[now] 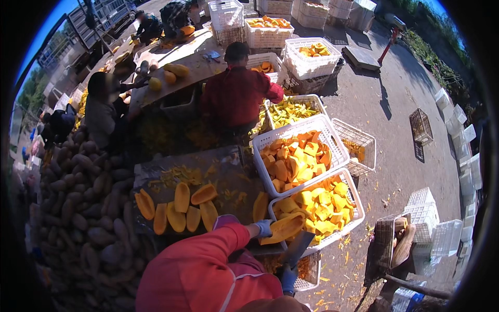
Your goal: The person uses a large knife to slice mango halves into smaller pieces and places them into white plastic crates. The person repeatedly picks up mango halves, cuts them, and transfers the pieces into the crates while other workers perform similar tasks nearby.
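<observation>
My left hand [264, 227], in a blue glove, holds a peeled, hollowed squash half [284, 228] over the near rim of a white plastic crate [356, 226]. Orange squash chunks [325, 206] fill that crate. Lower down, my right hand [289, 277], also gloved, grips a broad-bladed knife [298, 246]. The blade points up and lies just right of the held half, and I cannot tell if they touch. On the low work table [156, 171] left of my arm lie several peeled squash halves [176, 217], some cut side up, with peel scraps [181, 174] behind them.
A second crate of chunks [298, 160] adjoins mine, with a crate of peelings [294, 111] beyond. Whole squashes [93, 210] are heaped at left. A person in red [236, 95] sits ahead; another person [101, 109] is farther left. A dark crate [386, 241] stands at right.
</observation>
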The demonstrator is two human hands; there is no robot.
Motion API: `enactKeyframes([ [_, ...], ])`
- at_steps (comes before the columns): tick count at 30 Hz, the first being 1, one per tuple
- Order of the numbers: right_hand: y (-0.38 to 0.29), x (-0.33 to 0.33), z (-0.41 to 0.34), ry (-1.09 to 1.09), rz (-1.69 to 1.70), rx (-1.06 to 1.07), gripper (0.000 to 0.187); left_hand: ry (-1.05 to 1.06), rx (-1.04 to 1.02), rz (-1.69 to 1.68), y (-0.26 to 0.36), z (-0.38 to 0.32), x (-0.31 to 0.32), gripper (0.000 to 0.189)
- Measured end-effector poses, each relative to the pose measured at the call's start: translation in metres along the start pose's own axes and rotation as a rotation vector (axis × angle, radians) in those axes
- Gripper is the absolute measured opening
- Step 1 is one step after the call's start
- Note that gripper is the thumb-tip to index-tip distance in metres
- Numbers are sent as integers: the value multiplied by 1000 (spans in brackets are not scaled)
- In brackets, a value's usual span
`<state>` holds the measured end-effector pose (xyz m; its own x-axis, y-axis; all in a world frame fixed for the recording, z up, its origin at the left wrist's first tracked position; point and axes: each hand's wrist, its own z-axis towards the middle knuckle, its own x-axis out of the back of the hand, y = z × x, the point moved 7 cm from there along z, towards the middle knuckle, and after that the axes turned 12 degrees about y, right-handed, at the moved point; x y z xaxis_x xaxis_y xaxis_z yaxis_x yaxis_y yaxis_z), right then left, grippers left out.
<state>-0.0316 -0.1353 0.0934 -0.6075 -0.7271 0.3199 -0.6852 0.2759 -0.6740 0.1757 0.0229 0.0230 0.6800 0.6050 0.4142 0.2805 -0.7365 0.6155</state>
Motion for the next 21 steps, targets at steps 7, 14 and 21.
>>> enactKeyframes([
  [7, -13, 0, -17, -21, -42, -22, 29, 71, -34, 97, -8, 8, -2, 66],
  [14, -3, 8, -9, 15, -10, -29, 29, 42, 7, 44, -6, 6, -2, 67],
  [21, 25, 15, 8, -3, 23, -12, 31, 18, 27, 50, 1, 9, 1, 68],
])
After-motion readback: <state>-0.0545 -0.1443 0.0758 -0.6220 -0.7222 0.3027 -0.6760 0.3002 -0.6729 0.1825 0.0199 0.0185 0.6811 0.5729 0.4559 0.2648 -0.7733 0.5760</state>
